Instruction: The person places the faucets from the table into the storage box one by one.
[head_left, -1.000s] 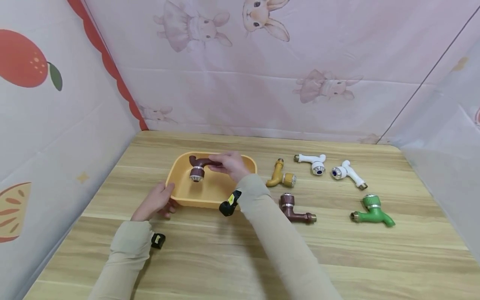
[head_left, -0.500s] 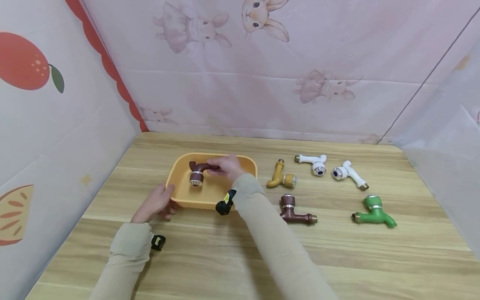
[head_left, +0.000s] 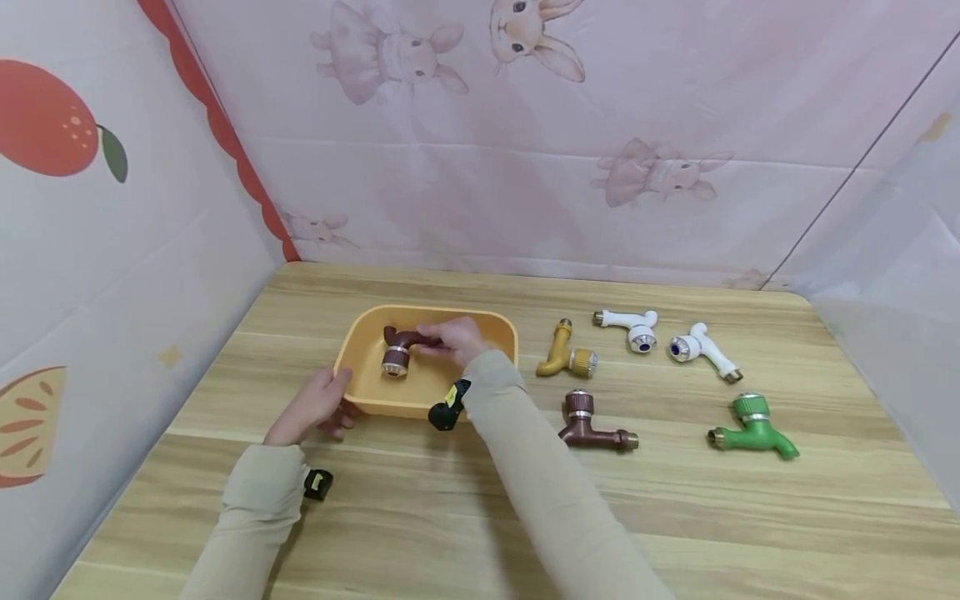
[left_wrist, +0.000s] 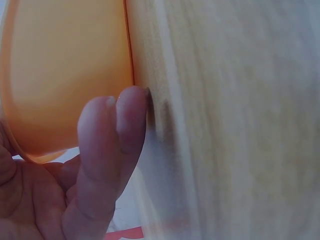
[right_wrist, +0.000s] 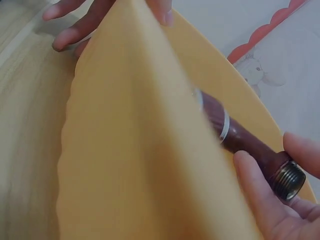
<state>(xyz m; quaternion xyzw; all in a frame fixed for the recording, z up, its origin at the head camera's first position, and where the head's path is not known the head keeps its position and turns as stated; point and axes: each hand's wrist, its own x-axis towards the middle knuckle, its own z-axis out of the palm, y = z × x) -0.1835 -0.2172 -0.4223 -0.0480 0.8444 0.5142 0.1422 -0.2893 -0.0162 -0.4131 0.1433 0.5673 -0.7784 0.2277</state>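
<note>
A brown faucet with a ribbed, silver-banded knob is inside the yellow plastic basin, knob down. My right hand pinches it near its threaded end. In the right wrist view, thumb and fingers sit on either side of the faucet just behind the brass thread, and the basin wall hides part of the knob. At the basin's left corner my left hand holds the rim, thumb over the edge and fingers outside. The left wrist view shows two fingertips against the outer wall, low by the wooden table.
Right of the basin lie a mustard-yellow faucet and a second brown faucet, partly behind my right sleeve. Farther right are two white faucets, one at the back and one angled, and a green faucet. Printed cloth walls border the table.
The brown faucet in my right hand has come down lower into the basin, the hand sinking slightly with it. My left hand keeps its hold on the rim.
</note>
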